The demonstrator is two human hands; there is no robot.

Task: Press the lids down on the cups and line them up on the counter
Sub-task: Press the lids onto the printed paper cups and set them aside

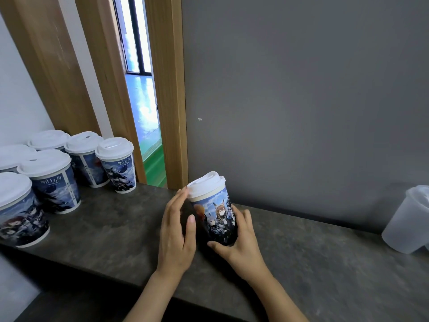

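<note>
A printed paper cup (217,214) with a white lid (205,184) stands tilted on the dark stone counter (313,259), near its middle. My right hand (239,242) grips the cup low on its right side, thumb under the front. My left hand (177,231) is beside the cup's left, fingers straight, fingertips touching the lid's rim. Several lidded cups of the same print (52,180) stand grouped at the counter's left end.
A translucent plastic cup stack (408,221) leans at the counter's right end. A grey wall (301,101) rises behind the counter. A wooden door frame (169,89) and an open doorway lie behind the left cups.
</note>
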